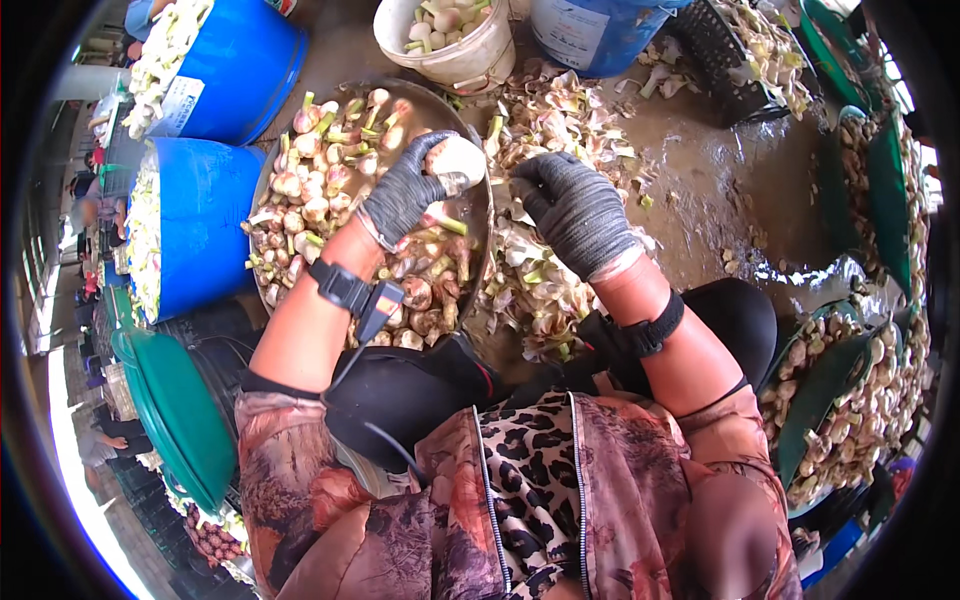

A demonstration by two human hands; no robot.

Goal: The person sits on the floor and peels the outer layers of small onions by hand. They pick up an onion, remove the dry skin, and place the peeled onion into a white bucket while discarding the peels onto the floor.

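Note:
My left hand (405, 187), in a grey wrapped glove, grips a pale peeled garlic bulb (459, 160) over the right side of a wide round pan (489, 247). Many unpeeled garlic bulbs (307, 180) with cut green stems fill the pan's left and lower parts. To the right, my right hand (574, 210), gloved the same way, hangs above a heap of loose garlic skins (559, 120). Its fingers are bent together at the tips; whether something thin is pinched there I cannot tell.
A white bucket (480, 67) with peeled garlic stands beyond the pan, beside a blue bucket (570, 37). Blue tubs (195, 217) stand on the left above a green tub (176, 412). A black crate (720, 67) of skins lies far right. Garlic piles (847, 405) line the right side.

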